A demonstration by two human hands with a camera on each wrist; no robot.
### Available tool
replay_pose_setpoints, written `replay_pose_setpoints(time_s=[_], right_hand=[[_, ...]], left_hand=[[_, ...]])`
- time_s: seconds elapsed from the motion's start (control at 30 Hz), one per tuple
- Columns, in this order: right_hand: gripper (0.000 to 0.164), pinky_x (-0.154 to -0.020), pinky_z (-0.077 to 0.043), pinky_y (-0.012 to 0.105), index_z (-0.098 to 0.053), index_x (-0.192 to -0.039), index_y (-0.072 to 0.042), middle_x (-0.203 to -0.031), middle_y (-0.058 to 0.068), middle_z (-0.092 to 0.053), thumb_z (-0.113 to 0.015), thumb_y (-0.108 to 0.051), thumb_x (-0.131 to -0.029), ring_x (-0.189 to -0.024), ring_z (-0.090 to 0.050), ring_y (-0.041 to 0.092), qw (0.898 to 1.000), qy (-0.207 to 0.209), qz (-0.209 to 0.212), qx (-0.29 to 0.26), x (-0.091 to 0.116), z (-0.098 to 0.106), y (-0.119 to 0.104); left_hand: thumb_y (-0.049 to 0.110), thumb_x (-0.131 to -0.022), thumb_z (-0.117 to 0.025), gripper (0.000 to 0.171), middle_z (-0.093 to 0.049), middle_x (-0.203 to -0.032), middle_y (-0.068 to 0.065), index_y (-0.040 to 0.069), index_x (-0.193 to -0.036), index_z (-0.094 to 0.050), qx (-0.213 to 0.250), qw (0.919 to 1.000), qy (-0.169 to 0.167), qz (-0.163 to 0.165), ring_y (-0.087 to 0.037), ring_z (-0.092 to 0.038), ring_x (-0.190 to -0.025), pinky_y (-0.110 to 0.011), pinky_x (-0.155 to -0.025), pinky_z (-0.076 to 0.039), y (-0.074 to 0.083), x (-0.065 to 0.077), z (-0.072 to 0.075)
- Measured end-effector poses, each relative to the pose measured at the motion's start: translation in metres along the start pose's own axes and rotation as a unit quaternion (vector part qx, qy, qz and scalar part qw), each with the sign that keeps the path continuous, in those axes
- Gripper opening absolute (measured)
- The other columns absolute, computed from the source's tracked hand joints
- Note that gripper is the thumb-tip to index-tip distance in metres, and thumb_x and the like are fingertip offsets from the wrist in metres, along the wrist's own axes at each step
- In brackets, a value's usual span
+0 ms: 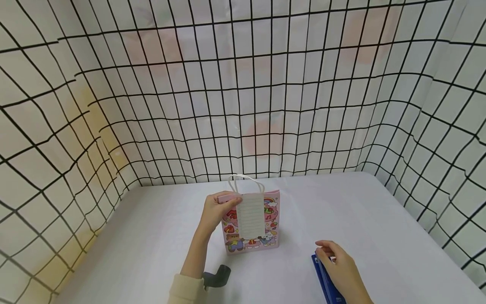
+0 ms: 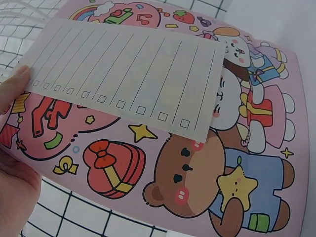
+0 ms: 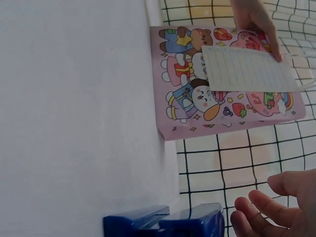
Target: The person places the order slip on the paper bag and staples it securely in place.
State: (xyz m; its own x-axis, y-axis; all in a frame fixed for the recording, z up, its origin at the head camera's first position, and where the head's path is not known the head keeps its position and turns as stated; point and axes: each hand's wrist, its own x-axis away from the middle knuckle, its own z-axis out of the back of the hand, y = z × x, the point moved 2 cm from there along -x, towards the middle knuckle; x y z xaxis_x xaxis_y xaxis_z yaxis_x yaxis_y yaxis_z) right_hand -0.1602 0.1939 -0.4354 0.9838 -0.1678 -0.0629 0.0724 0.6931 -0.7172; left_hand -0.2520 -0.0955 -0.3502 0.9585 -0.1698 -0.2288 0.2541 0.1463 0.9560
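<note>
A pink gift bag (image 1: 272, 219) printed with cartoon animals stands upright on the table, its white handles (image 1: 248, 176) looped above. My left hand (image 1: 213, 212) pinches the bag's upper left edge together with a lined paper sheet (image 1: 251, 217), thumb in front. The sheet lies against the bag's front; the left wrist view shows small checkboxes along its lines. At the lower right, my right hand (image 1: 340, 265) is over a blue stapler (image 1: 325, 282). In the right wrist view, that hand's fingers (image 3: 269, 210) are loosely bent beside the stapler, with nothing between them.
A white cloth covers the table (image 1: 152, 236). Black-grid white sheeting (image 1: 262, 109) rises behind it and on both sides. A dark strap-like piece (image 1: 218, 276) sticks out beside the left sleeve (image 1: 186, 289).
</note>
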Motion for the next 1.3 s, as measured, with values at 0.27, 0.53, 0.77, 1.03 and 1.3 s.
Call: replay_pose_setpoints(time_s=[0.27,0.53,0.77,1.03,1.3], right_hand=[[0.036,-0.074,-0.044,0.023,-0.053,-0.12,-0.006,-0.106,0.009,-0.06,-0.048,-0.029,-0.093,-0.096,-0.054,0.018,1.0,-0.008,-0.03,0.0,0.004,0.001,0.017],[0.043,-0.067,-0.045,0.018,-0.049,-0.122,-0.003,-0.105,0.01,-0.055,-0.051,-0.033,-0.092,-0.083,-0.05,0.004,0.999,-0.013,-0.048,-0.013,0.013,0.001,0.034],[0.051,-0.065,-0.044,0.024,-0.046,-0.123,0.001,-0.102,0.012,-0.055,-0.052,-0.037,-0.09,-0.085,-0.055,0.015,0.996,-0.042,-0.081,-0.003,0.017,-0.005,0.045],[0.064,-0.066,-0.048,0.034,-0.043,-0.121,0.01,-0.096,0.018,-0.055,-0.053,-0.043,-0.087,-0.082,-0.056,0.022,0.991,-0.075,-0.108,0.012,0.021,-0.013,0.053],[0.071,-0.066,-0.05,0.037,-0.041,-0.119,0.016,-0.091,0.02,-0.056,-0.052,-0.046,-0.086,-0.077,-0.057,0.021,0.989,-0.078,-0.126,0.011,0.025,-0.018,0.058]], left_hand=[[0.012,-0.083,-0.064,0.022,-0.068,-0.093,-0.024,-0.006,-0.097,-0.065,0.0,1.0,0.0,0.003,-0.013,-0.067,-0.071,-0.025,-0.063,-0.052,-0.001,-0.001,0.0],[0.012,-0.083,-0.064,0.023,-0.068,-0.093,-0.023,-0.006,-0.097,-0.065,-0.002,1.0,0.0,0.004,-0.014,-0.068,-0.071,-0.024,-0.063,-0.052,-0.001,-0.001,0.001],[0.012,-0.084,-0.064,0.023,-0.068,-0.094,-0.023,-0.006,-0.098,-0.064,0.0,1.0,-0.005,0.004,-0.015,-0.068,-0.073,-0.025,-0.064,-0.052,-0.001,-0.001,0.0],[0.011,-0.083,-0.064,0.021,-0.068,-0.093,-0.023,-0.005,-0.097,-0.065,-0.002,0.9999,-0.002,0.01,-0.014,-0.067,-0.071,-0.024,-0.062,-0.052,0.0,0.0,0.0],[0.012,-0.083,-0.064,0.021,-0.068,-0.091,-0.022,-0.005,-0.096,-0.066,-0.004,0.9997,0.008,0.023,-0.012,-0.067,-0.07,-0.024,-0.061,-0.051,0.002,0.001,-0.002]])
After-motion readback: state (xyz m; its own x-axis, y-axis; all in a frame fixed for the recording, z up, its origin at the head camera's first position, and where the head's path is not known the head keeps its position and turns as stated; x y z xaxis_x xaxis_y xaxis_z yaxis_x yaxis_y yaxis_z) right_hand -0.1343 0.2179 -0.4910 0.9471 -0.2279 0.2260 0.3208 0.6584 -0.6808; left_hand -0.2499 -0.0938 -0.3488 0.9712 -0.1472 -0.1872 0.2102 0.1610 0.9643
